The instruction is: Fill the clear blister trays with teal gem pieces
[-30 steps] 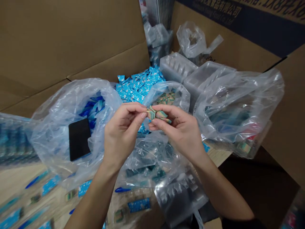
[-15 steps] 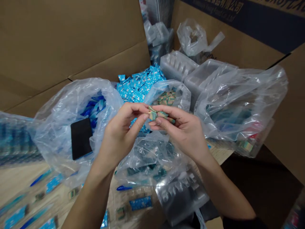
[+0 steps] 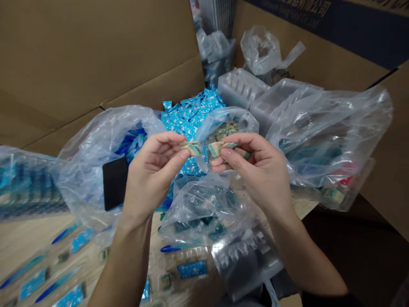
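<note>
My left hand [image 3: 150, 170] pinches a small striped green-and-yellow block [image 3: 193, 148] between thumb and fingertips. Facing it, my right hand [image 3: 263, 170] is closed around several similar striped blocks [image 3: 215, 150], one of them held out at its fingertips. A narrow gap separates the two hands. Just behind them, a clear plastic bag [image 3: 251, 123] holds many more blocks of this kind [image 3: 223, 131]. Below the hands lies another clear bag [image 3: 198, 200] with dark green items inside, their kind unclear.
Blue patterned packets [image 3: 182, 113] are heaped behind. At left, a black phone [image 3: 114, 183] rests on a bag of blue items [image 3: 92, 128]. Clear plastic trays [image 3: 241, 87] stand at back right; filled trays [image 3: 191, 269] lie in front. Cardboard walls [image 3: 143, 51] rise behind.
My hands have moved apart, the left one drawing leftward with a block and the right one rightward with the others. The view has shifted slightly.
</note>
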Demonstrator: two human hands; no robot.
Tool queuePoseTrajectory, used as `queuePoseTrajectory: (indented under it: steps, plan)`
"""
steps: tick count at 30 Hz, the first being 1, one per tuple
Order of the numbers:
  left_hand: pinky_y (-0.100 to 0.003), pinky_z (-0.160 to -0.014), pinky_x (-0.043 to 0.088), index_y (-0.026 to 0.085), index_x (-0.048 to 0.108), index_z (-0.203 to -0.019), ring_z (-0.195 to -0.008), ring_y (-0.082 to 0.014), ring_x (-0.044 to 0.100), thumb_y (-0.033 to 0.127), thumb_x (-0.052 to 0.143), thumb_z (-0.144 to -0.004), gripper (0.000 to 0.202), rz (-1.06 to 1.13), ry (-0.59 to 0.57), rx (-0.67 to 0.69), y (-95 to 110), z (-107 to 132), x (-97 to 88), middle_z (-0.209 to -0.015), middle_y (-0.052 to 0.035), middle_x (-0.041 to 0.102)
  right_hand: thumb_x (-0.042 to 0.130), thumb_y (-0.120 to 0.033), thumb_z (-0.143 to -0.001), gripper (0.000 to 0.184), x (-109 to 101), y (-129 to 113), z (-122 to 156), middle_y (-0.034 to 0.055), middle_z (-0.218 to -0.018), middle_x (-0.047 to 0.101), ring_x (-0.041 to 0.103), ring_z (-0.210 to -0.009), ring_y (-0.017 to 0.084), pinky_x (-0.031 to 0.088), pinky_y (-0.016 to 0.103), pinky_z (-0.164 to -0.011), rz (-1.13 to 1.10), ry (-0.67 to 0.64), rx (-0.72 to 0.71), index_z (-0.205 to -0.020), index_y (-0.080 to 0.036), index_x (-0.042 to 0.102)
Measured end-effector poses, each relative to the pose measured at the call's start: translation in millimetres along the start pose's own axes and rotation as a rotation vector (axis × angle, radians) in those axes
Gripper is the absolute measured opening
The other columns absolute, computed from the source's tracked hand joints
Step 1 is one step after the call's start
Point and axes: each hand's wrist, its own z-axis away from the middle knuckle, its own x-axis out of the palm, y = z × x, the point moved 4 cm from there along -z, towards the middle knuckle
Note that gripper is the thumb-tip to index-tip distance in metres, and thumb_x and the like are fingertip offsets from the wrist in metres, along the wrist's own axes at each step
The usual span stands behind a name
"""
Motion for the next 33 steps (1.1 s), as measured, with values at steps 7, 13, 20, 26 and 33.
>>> queuePoseTrajectory:
  steps: [7, 13, 20, 26, 33]
  plan:
    - [-0.026, -0.073, 0.059, 0.029, 0.067, -0.094, -0.083, -0.0128, 0.068, 0.026, 0.074, -0.085, 0.012, -0.089, 0.044, 0.117, 17.6, 12.4, 15.8, -0.088, 0.0024, 0.069, 0.070, -0.014, -0.081, 0.008, 9.8, 4.8, 4.1, -0.0081, -0.060, 0.070, 0.069, -0.052, 0.008, 0.056, 0.019, -0.055, 0.062, -0.019, -0.027, -0.081, -0.020, 0.067]
    - [-0.023, -0.075, 0.058, 0.026, 0.067, -0.098, -0.083, -0.0107, 0.069, 0.023, 0.068, -0.089, 0.009, -0.140, 0.019, 0.159, 19.0, 16.3, 17.4, -0.092, 0.0026, 0.070, 0.069, -0.013, -0.082, 0.007, 7.1, 3.4, 5.7, -0.0048, -0.079, 0.069, 0.066, -0.053, 0.005, 0.054, 0.020, -0.054, 0.259, 0.060, -0.211, -0.082, -0.020, 0.072]
    - [-0.027, -0.075, 0.059, 0.026, 0.059, -0.092, -0.082, -0.0128, 0.067, 0.029, 0.072, -0.086, 0.015, -0.083, 0.119, 0.090, 12.1, 13.5, 19.3, -0.089, 0.0015, 0.065, 0.064, -0.016, -0.087, 0.012, 8.7, 5.5, 8.5, -0.0034, -0.081, 0.071, 0.065, -0.051, 0.007, 0.058, 0.023, -0.056, 0.259, 0.032, -0.138, -0.088, -0.024, 0.074]
    - [-0.029, -0.077, 0.057, 0.026, 0.054, -0.091, -0.081, -0.0124, 0.065, 0.027, 0.069, -0.086, 0.016, -0.074, 0.182, 0.043, 4.5, 9.4, 5.7, -0.088, 0.0017, 0.062, 0.062, -0.017, -0.092, 0.014, 2.2, -7.5, 11.9, -0.0043, -0.079, 0.067, 0.062, -0.053, 0.006, 0.055, 0.022, -0.055, 0.316, -0.008, -0.256, -0.091, -0.026, 0.072]
    - [-0.028, -0.085, 0.058, 0.027, 0.058, -0.101, -0.091, -0.0121, 0.066, 0.019, 0.071, -0.086, 0.021, -0.140, 0.051, 0.147, 25.2, 16.8, 15.1, -0.096, 0.0012, 0.065, 0.063, -0.019, -0.091, 0.021, 9.6, -9.1, 8.2, -0.0018, -0.093, 0.067, 0.060, -0.064, 0.009, 0.057, 0.026, -0.067, 0.549, -0.156, -0.349, -0.107, -0.030, 0.071]
